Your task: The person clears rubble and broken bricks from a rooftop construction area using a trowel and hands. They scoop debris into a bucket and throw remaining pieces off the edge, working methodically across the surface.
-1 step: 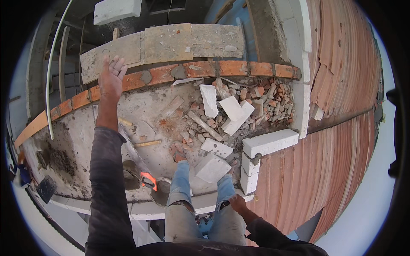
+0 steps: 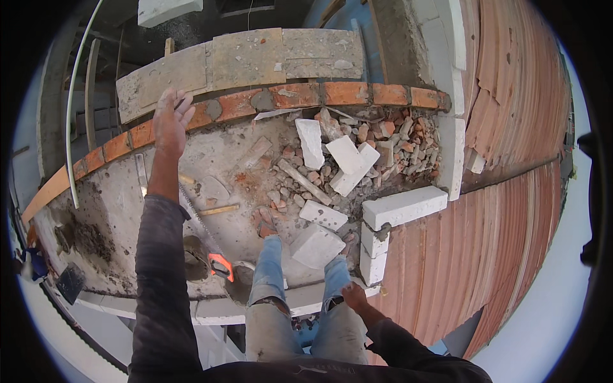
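Note:
My left hand (image 2: 173, 121) reaches forward with its fingers apart and holds nothing I can see. It appears over the curved row of orange bricks (image 2: 236, 104); I cannot tell whether it touches them. Grey mortar fills several joints in the row. Close to my right knee is my right hand (image 2: 355, 297), its fingers curled into a loose fist. A handsaw (image 2: 220, 267) with an orange and black handle lies on the slab beside my left forearm. Near it are a wooden-handled tool (image 2: 218, 209) and a pale metal strip (image 2: 140, 171), partly behind my forearm.
Brick rubble (image 2: 408, 147) and white blocks (image 2: 345, 155) cover the slab ahead right. Beyond the bricks are dusty boards (image 2: 249, 57) over a drop. A low white block wall (image 2: 403, 207) borders reddish corrugated roofing (image 2: 472, 249). A bucket (image 2: 240, 281) stands by my left leg.
My left hand has shifted slightly right and nearer along the brick row, uncovering more of the metal strip. The whole view has tilted a little. My right hand stays by the knee.

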